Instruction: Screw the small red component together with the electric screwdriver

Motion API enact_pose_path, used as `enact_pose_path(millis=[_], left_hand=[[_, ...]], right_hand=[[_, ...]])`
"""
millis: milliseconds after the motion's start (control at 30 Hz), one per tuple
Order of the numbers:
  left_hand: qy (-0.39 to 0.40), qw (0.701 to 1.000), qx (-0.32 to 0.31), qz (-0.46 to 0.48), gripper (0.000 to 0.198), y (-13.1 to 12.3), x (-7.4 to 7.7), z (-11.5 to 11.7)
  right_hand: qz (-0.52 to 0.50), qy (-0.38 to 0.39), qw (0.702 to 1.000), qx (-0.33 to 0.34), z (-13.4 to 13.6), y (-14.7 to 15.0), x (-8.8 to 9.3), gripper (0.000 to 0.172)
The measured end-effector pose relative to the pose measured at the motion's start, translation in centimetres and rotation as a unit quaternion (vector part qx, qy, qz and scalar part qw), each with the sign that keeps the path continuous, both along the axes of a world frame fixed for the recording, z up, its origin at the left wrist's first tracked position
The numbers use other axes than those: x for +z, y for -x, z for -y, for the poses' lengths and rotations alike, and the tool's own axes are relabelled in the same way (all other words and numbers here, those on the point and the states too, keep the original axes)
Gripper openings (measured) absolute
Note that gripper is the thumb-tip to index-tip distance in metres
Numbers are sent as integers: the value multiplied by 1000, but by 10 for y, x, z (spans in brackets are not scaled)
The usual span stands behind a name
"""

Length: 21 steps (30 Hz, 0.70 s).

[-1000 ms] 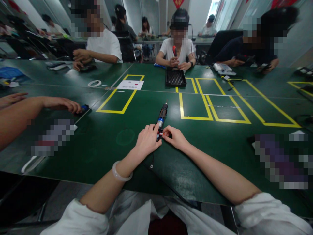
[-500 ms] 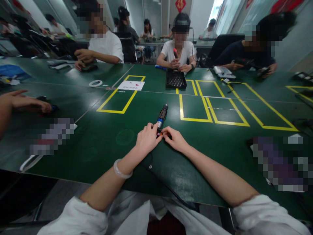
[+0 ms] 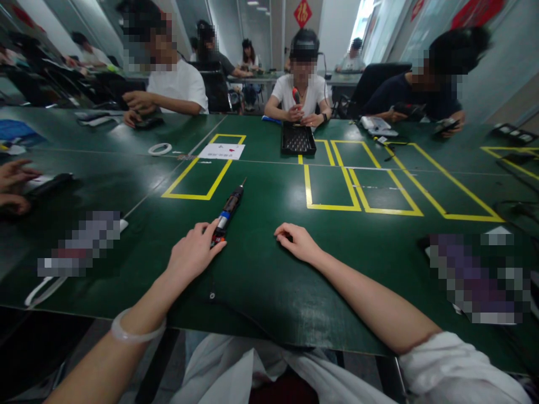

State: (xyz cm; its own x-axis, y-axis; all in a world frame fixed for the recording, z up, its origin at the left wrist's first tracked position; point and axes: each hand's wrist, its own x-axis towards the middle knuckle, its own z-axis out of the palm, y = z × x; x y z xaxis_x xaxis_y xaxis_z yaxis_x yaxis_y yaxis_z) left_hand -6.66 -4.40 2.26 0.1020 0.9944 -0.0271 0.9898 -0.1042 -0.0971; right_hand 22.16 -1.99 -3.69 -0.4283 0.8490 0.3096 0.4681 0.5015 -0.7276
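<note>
An electric screwdriver with a dark body, a blue band and a thin metal bit lies slanted on the green table, its bit pointing away and slightly right. My left hand is closed around its rear end, where some red and orange parts show beside the thumb. A dark cord with a small ring trails from there toward the table's front edge. Apart from the tool, my right hand rests on the table with its fingers curled in and nothing visible in them.
Yellow tape outlines mark the table ahead and right. A black tray with small pieces stands before a person opposite, who holds a red-handled tool. A paper sheet and a tape roll lie farther left. Other people sit around.
My left hand has moved left with the electric screwdriver, away from my right hand. My right hand has let go near the tool's rear end and stays about where it was.
</note>
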Motion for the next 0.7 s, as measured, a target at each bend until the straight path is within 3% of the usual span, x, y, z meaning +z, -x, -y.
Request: enact_pose_path(millis=[233, 433, 567, 700], left_hand=[[15, 995, 90, 29, 66, 85, 3, -1], [-27, 992, 115, 54, 74, 146, -8, 0], [-100, 989, 95, 56, 79, 148, -3, 9], [-101, 990, 49, 85, 67, 112, 24, 32]], right_hand=[[1, 3, 1000, -2, 1, 0, 2, 10], [8, 2, 1000, -4, 0, 1, 1, 11], [8, -2, 1000, -1, 0, 0, 0, 10], [7, 0, 1000, -1, 0, 0, 0, 11]])
